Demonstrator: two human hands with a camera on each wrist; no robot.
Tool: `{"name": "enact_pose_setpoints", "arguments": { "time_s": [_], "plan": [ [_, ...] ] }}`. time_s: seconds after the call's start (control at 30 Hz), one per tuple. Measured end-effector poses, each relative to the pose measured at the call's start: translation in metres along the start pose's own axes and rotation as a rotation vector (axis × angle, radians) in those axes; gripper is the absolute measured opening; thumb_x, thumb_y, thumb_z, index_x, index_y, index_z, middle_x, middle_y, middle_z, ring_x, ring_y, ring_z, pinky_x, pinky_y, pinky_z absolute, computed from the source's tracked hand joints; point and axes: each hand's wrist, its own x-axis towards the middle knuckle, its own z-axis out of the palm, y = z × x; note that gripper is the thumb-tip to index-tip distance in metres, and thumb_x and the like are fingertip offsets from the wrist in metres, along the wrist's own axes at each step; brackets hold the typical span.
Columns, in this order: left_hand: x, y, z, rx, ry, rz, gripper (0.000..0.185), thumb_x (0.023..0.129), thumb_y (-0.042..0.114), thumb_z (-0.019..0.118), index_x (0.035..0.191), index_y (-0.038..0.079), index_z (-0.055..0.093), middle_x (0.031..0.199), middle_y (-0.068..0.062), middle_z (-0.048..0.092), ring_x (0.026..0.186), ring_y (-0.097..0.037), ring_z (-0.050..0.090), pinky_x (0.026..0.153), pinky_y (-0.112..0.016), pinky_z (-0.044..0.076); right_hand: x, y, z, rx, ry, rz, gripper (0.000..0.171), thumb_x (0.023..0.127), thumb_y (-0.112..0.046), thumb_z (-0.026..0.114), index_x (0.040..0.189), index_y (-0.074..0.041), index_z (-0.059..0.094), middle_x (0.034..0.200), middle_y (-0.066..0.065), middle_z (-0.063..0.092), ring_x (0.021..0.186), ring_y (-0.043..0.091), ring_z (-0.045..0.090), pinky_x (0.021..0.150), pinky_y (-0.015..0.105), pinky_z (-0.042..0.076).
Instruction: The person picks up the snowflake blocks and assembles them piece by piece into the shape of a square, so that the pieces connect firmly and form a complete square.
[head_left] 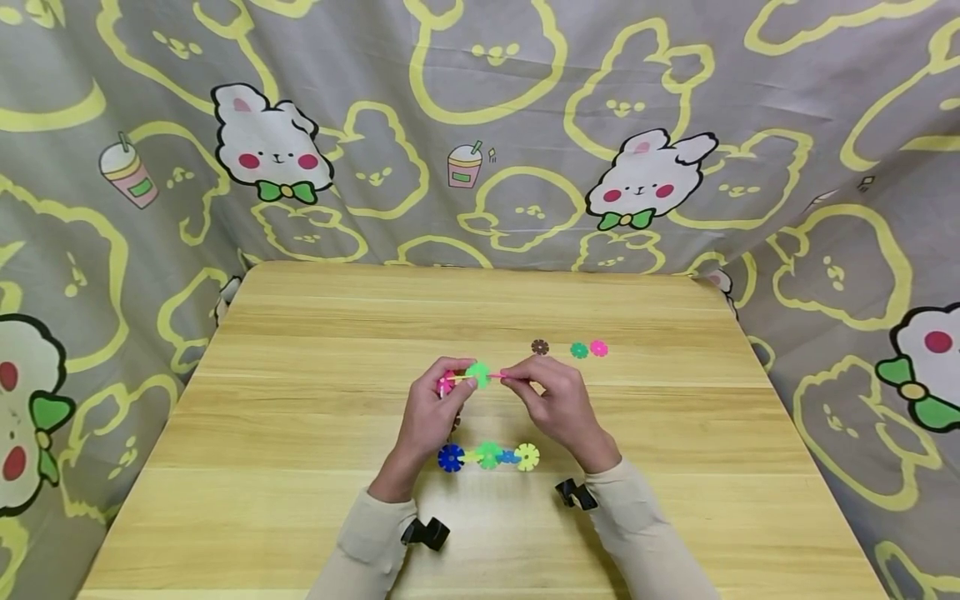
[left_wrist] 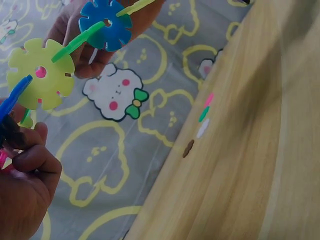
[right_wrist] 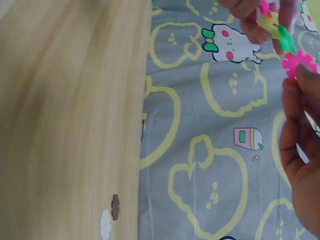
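Note:
My left hand holds a linked chain of notched plastic discs, with a pink disc at its fingers and a light green disc at its thumb. Between thumb and fingers of my right hand is a pink disc, edge to edge with the green disc. Nearer my body, more of the chain shows: a dark blue disc, a green disc, a smaller-looking blue disc and a yellow disc. The left fingers partly hide the chain's middle.
Beyond my right hand, a brown disc, a dark green disc and a pink disc lie loose on the wooden table. A white disc lies among them. A patterned curtain surrounds the table's back and sides.

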Motion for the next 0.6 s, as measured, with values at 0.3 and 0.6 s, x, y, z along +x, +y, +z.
{"name": "enact_pose_setpoints", "arguments": {
  "time_s": [0.3,0.6],
  "plan": [
    [-0.004,0.018,0.003,0.014,-0.016,0.022,0.021,0.088,0.014,0.056,0.108,0.008,0.058,0.053,-0.006,0.043,0.04,-0.01,0.038,0.034,-0.024,0.036,-0.004,0.0,0.005,-0.02,0.052,-0.028,0.006,0.074,-0.007,0.07,0.079,-0.01,0.068,0.075,-0.003,0.067,0.067,0.006,0.059,0.061,0.015,0.046],
    [-0.003,0.019,0.001,0.027,-0.013,0.053,0.02,0.087,0.014,0.057,0.106,0.01,0.059,0.05,0.0,0.04,0.038,-0.007,0.036,0.033,-0.022,0.034,-0.003,0.001,0.003,-0.038,0.01,-0.005,0.006,0.077,-0.012,0.069,0.084,-0.012,0.069,0.08,-0.005,0.066,0.07,0.004,0.058,0.063,0.014,0.046]
  ]
}}
